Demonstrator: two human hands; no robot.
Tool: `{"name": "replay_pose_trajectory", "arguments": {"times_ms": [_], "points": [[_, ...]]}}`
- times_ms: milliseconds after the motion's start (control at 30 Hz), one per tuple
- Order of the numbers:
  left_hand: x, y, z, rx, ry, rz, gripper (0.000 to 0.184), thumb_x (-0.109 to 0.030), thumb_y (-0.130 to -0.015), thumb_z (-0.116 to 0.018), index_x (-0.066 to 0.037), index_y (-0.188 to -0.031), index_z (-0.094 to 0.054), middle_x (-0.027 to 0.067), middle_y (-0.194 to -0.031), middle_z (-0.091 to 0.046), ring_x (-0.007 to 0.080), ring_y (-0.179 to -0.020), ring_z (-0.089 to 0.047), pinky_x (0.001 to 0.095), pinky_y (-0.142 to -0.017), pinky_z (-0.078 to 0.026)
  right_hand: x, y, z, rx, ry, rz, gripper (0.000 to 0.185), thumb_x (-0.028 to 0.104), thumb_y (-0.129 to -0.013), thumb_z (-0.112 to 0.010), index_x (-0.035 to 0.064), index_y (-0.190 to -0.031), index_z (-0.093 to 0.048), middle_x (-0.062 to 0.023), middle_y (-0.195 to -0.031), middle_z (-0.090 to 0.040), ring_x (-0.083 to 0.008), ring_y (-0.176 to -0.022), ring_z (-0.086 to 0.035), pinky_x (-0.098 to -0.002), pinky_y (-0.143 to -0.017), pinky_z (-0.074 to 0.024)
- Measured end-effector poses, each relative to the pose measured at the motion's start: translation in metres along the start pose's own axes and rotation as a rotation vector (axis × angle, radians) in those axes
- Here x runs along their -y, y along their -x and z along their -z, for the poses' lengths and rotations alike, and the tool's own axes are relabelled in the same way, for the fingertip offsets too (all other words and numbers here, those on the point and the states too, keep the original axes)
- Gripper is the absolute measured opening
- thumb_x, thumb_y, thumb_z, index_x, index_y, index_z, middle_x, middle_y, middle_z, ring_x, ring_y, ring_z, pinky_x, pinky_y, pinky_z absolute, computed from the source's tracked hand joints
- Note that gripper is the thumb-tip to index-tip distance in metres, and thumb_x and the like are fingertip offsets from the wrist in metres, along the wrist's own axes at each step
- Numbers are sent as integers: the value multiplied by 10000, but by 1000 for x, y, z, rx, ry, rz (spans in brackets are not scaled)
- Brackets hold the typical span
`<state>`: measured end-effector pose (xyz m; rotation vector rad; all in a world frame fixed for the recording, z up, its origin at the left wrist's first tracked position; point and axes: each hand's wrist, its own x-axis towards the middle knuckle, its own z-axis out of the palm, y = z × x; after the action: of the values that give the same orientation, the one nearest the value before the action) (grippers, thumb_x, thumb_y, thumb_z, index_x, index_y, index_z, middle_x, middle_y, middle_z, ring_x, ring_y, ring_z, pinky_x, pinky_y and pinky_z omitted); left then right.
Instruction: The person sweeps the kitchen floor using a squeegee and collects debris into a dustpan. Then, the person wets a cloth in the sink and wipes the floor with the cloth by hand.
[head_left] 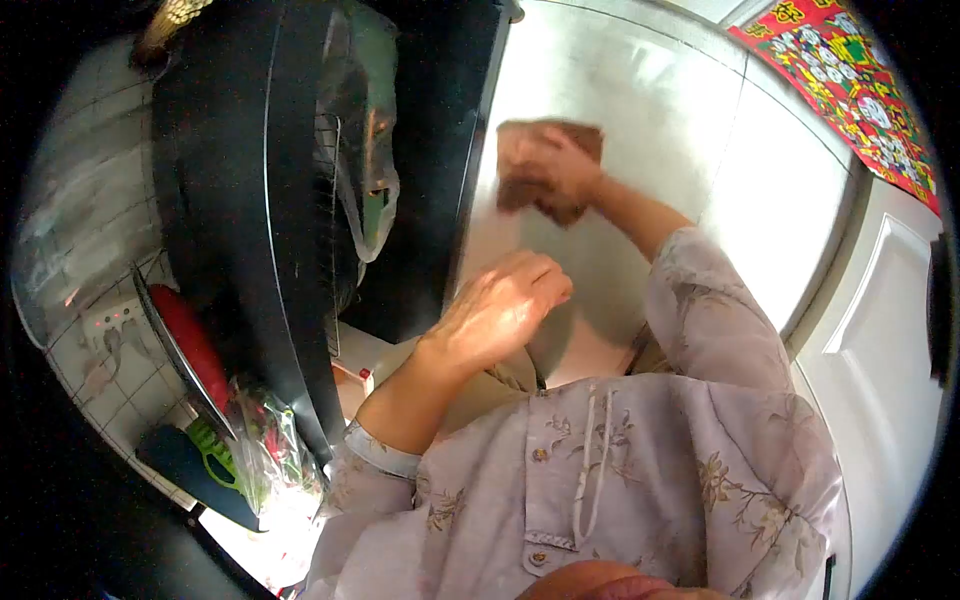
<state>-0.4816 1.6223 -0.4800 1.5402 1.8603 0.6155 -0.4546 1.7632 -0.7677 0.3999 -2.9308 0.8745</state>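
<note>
My right hand is pressed over a folded brown cloth against a pale, shiny tiled surface. Both hand and cloth are slightly blurred. Closer to my body, my left hand has its fingers curled in, with the back of the hand towards me. Nothing shows sticking out of it, and its palm is hidden. It is apart from the cloth.
Tall black panels stand to the left, with a plastic bag hanging there. Below are a red round item and a clear plastic bag. On the right are a white panelled door and a red poster.
</note>
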Motion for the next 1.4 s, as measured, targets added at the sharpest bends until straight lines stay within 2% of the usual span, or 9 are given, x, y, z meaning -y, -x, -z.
{"name": "replay_pose_trajectory", "arguments": {"times_ms": [100, 200, 300, 400, 533, 633, 833, 1067, 1400], "points": [[-2, 3, -5, 47, -8, 0, 87, -41, -669, -550, -27, -754, -544, 96, -752, -530, 268, -741, -542, 354, -651, -453, -60, 3, 37, -330, 255, -278, 450, 362, -752, -545, 290, -1193, -488, 22, -1281, -432, -190, -1245, -313, -508, -1014, -168], [-7, 9, -6, 44, 1, 25, 91, -24, -665, -544, -27, -755, -548, 95, -767, -533, 263, -753, -545, 352, -657, -456, -96, 21, 78, -321, 306, -699, 571, 261, -684, -661, 233, -1216, -455, 49, -1361, -341, -159, -1266, -289, -508, -1002, -198], [-15, 20, -8, 69, 61, 20, 102, -17, -659, -548, -29, -760, -553, 91, -770, -538, 260, -756, -546, 350, -671, -453, -81, 20, 87, -142, 186, -862, 649, 439, -736, -584, 197, -1300, -377, -84, -1421, -222, -301, -1318, -133, -542, -1039, -70], [-33, 30, -18, 78, 152, 99, 126, -9, -639, -581, -31, -758, -545, 92, -764, -537, 264, -761, -546, 348, -699, -442, -43, 29, 51, -184, 253, -660, 523, 253, -693, -655, 220, -1182, -474, 57, -1353, -350, -157, -1271, -283, -494, -1011, -193], [-49, 42, -36, 91, 193, 169, 98, -9, -674, -583, -25, -760, -539, 99, -752, -546, 271, -752, -549, 358, -691, -443, 25, 70, 25, -22, 143, -564, 479, 236, -701, -652, 211, -1151, -492, 44, -1336, -376, -139, -1258, -298, -478, -1019, -189], [-62, 53, -52, 10, 274, 192, 53, -32, -731, -574, -14, -759, -533, 111, -745, -561, 284, -742, -554, 382, -676, -442, 54, 101, 24, 16, -24, -721, 490, 308, -708, -641, 212, -1170, -505, -12, -1260, -472, -197, -1184, -404, -466, -996, -255], [-98, 108, -103, 112, 370, 347, 70, -77, -767, -605, -17, -802, -604, 123, -801, -602, 275, -745, -581, 334, -651, -467, 134, 166, 90, -663, -1597, -1475, 458, 257, -774, -631, 19, -1142, -499, -125, -1007, -587, -217, -877, -580, -335, -757, -480], [-110, 131, -102, -18, 393, 1089, 125, -94, -781, -592, -5, -860, -630, 122, -796, -638, 213, -725, -613, 313, -685, -472, 238, 254, 81, -910, -1949, -1514, 406, 234, -826, -560, -1, -1147, -478, -106, -1052, -564, -230, -918, -550, -345, -810, -452], [-158, 252, -101, -5, 285, 1003, 146, -93, -765, -610, 7, -868, -634, 117, -775, -652, 172, -699, -627, 269, -646, -483, 353, 331, 100, -988, -2174, -1562, 410, 264, -816, -579, 44, -1151, -490, -103, -1069, -556, -254, -949, -538, -384, -844, -444]]}}
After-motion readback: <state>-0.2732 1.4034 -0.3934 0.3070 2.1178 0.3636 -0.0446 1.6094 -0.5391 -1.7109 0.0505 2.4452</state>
